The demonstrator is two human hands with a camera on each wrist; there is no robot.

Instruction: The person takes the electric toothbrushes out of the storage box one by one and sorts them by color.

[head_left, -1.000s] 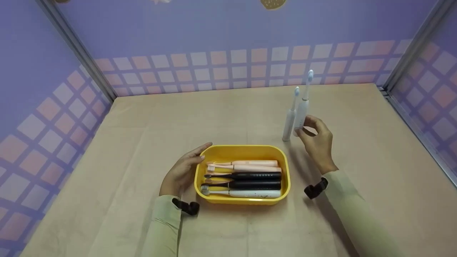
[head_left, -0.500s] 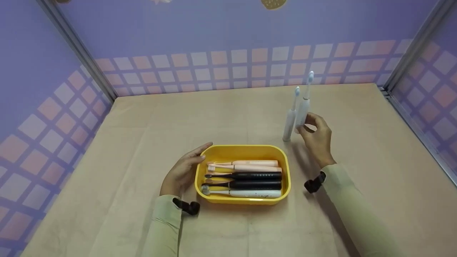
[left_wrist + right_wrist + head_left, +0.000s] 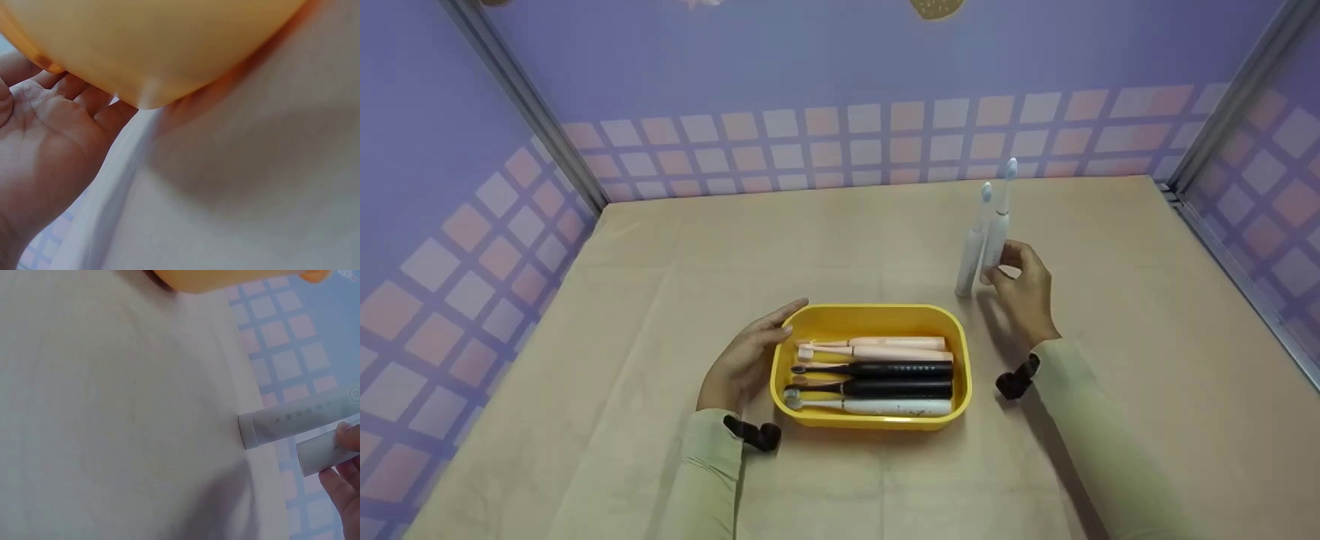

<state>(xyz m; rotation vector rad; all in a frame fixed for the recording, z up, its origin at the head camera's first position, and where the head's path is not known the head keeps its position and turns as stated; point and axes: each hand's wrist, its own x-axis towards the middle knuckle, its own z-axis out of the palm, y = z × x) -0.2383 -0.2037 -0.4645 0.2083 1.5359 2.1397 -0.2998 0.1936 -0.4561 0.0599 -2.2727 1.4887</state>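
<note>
My right hand [image 3: 1024, 294] pinches a white electric toothbrush [image 3: 996, 240] low on its handle, brush head up. Its base is a little above the table in the right wrist view. Just left of it a second white electric toothbrush [image 3: 970, 261] stands upright on its base. My left hand [image 3: 744, 358] holds the left end of a yellow bin [image 3: 870, 309], thumb at the rim and fingers along the outside wall. Inside lie pink electric toothbrushes [image 3: 901, 353], black electric toothbrushes [image 3: 896, 388] and a patterned white electric toothbrush [image 3: 896, 406], side by side.
A pale cloth covers the table [image 3: 720, 255]. Purple walls with a checked band [image 3: 862, 142] enclose the back and sides, with metal posts [image 3: 521, 105] at the corners. Black wrist cameras [image 3: 751, 433] sit on both sleeves.
My right hand has shifted slightly left, and the held toothbrush has come down a little beside the standing one. The left hand and the bin have stayed put.
</note>
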